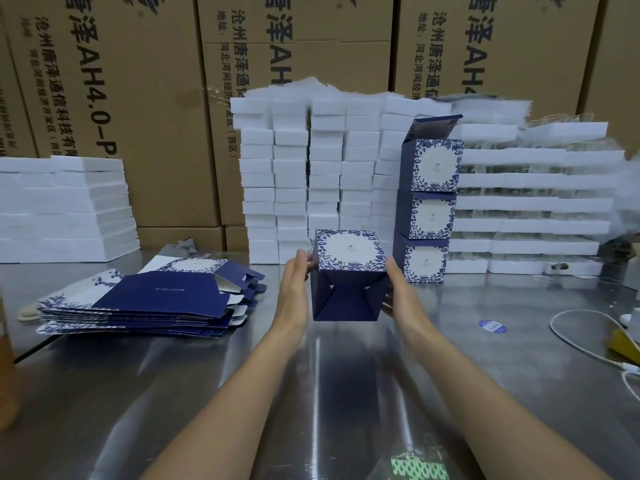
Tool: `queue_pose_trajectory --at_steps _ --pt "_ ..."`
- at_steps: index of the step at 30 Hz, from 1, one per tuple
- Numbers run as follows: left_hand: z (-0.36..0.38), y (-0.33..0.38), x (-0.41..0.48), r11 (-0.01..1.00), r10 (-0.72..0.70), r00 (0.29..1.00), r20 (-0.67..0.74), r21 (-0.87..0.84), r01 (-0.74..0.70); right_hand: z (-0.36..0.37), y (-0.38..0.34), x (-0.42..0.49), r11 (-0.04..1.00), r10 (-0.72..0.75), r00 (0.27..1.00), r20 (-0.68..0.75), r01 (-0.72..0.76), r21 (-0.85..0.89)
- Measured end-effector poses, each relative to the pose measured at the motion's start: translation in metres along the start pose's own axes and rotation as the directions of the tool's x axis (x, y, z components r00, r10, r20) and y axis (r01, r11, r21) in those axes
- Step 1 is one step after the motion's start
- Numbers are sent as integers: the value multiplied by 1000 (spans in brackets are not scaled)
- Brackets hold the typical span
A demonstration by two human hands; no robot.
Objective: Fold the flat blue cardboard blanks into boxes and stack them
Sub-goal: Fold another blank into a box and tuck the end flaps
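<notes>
A folded blue box (349, 271) with a white floral face hangs just above the steel table (346, 375), its closed dark-blue bottom flaps turned toward me. My left hand (294, 289) presses flat on its left side. My right hand (403, 292) presses on its right side, and the box is carried between the two palms. A pile of flat blue blanks (149, 299) lies on the table to the left. Behind and right of the held box stands a stack of three folded boxes (429, 216), the top one with its lid flap open.
Columns of white foam blocks (311, 174) stand behind the box, with more at left (62, 209) and on trays at right (533, 202). Large brown cartons (138, 81) form the back wall. A white cable (581, 337) and a blue sticker (492, 326) lie at right.
</notes>
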State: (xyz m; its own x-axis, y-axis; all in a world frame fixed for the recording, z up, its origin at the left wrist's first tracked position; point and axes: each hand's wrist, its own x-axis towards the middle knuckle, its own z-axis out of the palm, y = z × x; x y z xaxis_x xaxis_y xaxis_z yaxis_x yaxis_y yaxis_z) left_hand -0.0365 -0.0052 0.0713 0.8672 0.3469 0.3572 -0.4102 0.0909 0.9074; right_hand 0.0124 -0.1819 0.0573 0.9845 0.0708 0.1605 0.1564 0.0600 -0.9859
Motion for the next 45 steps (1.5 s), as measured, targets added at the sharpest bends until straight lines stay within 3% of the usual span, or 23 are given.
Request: queue_pose_trajectory --at_steps 3,6,8,16,20,22,25,27,29,31,33,36,38,39,40,43,45 --pt "-4 2 0 999 27 1000 5 -41 -27 2 -2 -7 982 -166 984 63 171 -78" --pt "-7 7 -1 995 79 997 -8 -52 -80 3 2 -12 900 -358 924 132 380 -215" --pt "-7 9 -1 995 103 994 -28 -14 -104 3 7 -12 868 -406 902 144 430 -246" --pt "-4 -7 6 943 171 980 -101 304 -133 4 1 -11 952 -249 967 53 254 -171" --pt "-1 -10 2 935 92 978 -185 353 -22 3 -1 -13 954 -203 978 43 208 -217" --pt "-1 -9 6 961 -33 968 -248 259 99 3 -2 -9 962 -182 983 -27 172 -214" --pt "-8 -7 14 951 -302 918 -256 -138 275 -5 -6 0 998 -17 993 -118 25 66" --pt "-12 -4 15 915 -363 900 -243 -277 294 -10 -7 3 987 30 993 -116 -11 162" --pt "-13 -6 17 931 -334 900 -280 -248 269 -12 -6 2 992 -47 984 -173 66 105" --pt "-10 -5 14 969 -240 920 -310 -141 205 -10 -8 -5 956 -285 911 -299 248 -155" --pt "-6 -6 10 993 -94 950 -298 36 110 -5 -12 -14 797 -565 771 -293 418 -436" --pt "-3 -8 6 969 94 966 -242 244 -34 3 -20 -28 421 -855 505 -115 549 -722" --pt "-1 -8 3 925 207 959 -194 359 -127 13 -23 -37 199 -921 384 67 611 -766" --pt "1 -8 0 881 275 948 -158 437 -182 19 -23 -42 156 -909 390 149 648 -746" --pt "2 -8 -3 827 332 936 -117 514 -229 24 -22 -48 162 -869 444 216 670 -724" --pt "8 -7 -13 722 396 918 -25 627 -294 35 -16 -52 258 -627 737 252 501 -826" --pt "10 -5 -16 678 443 895 43 638 -366 33 -18 -49 373 -467 869 167 365 -853"
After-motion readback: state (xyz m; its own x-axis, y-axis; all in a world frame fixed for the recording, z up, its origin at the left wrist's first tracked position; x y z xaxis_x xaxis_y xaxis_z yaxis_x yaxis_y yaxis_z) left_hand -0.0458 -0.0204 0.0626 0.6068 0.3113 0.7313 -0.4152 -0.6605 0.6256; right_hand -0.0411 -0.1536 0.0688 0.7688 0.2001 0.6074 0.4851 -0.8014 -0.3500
